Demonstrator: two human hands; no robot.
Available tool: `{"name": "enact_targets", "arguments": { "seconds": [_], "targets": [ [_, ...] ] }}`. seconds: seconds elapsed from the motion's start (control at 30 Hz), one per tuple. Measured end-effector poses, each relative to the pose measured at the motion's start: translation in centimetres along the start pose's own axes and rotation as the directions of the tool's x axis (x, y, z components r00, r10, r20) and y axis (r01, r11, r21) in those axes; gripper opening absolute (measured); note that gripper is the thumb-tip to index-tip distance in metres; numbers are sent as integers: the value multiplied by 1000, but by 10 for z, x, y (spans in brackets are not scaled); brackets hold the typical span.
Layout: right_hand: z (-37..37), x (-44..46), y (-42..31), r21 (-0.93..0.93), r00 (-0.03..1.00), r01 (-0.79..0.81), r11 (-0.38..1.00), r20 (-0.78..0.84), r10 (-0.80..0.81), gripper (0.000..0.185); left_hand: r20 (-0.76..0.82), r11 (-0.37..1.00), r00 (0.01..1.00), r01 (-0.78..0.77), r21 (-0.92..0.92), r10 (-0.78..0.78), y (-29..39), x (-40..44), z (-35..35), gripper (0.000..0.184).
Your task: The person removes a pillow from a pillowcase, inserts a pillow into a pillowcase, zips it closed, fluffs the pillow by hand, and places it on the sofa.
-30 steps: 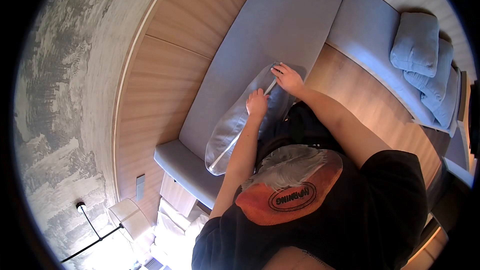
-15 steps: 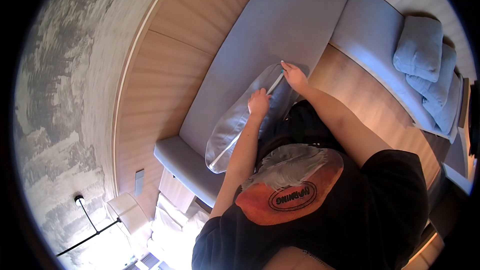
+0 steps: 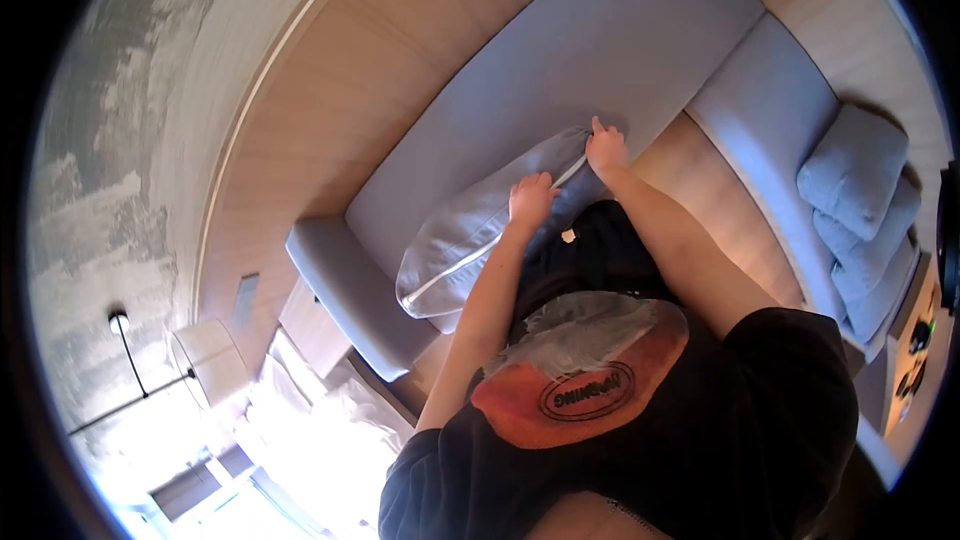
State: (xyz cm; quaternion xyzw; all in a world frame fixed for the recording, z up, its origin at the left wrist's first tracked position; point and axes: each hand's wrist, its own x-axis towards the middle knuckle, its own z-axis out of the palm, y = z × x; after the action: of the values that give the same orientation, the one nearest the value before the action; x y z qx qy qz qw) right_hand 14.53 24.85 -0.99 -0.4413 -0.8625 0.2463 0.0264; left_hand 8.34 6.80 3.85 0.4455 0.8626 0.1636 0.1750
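A grey-blue cushion with a pale zipper strip along its near edge leans in front of my body, at the edge of a long bench seat. My left hand is closed on the zipper edge at about the middle of its upper half. At the cushion's far upper corner is my right hand, its fingers curled round the end of the strip and the index finger pointing up. The zipper pull itself is too small or covered to make out.
The long grey bench seat runs behind the cushion, with a low armrest at left. Several grey pillows are stacked on the right-hand seat. A lamp shade and bright white bedding are at lower left.
The view has turned and shifted, showing more of the bedding. My left hand has slid up along the strip, nearer my right hand, which stays at the corner with its index finger now lifted.
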Motion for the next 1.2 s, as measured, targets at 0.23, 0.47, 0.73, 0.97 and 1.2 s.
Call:
{"name": "enact_targets", "arguments": {
  "seconds": [0.23, 0.47, 0.73, 0.97, 1.2],
  "targets": [
    [-13, -12, -94, -104, 650, 684, 722, 536, -539, 75, 87, 893, 889, 444, 73, -449, -77, -68, -35, 112],
    [16, -44, -96, -46, 389, 836, 547, 753, -531, 87, 260, 841, 851, 317, 437, -456, -125, -144, -31, 107],
    [21, -68, -93, 49, 459, 838, 544, 478, -749, 11, -165, 912, 940, 333, 240, -299, -133, -164, 9, 7],
    [-6, -52, -137, 11, 303, 953, 303, 41, -952, 6, -556, 891, 810, 378, 250, -187, -119, -157, -29, 4],
    [8, -45, -103, -176, 395, 910, 375, 96, -914, 10, -466, 891, 826, 428, 153, -317, -117, -139, 1, 7]
  ]
}}
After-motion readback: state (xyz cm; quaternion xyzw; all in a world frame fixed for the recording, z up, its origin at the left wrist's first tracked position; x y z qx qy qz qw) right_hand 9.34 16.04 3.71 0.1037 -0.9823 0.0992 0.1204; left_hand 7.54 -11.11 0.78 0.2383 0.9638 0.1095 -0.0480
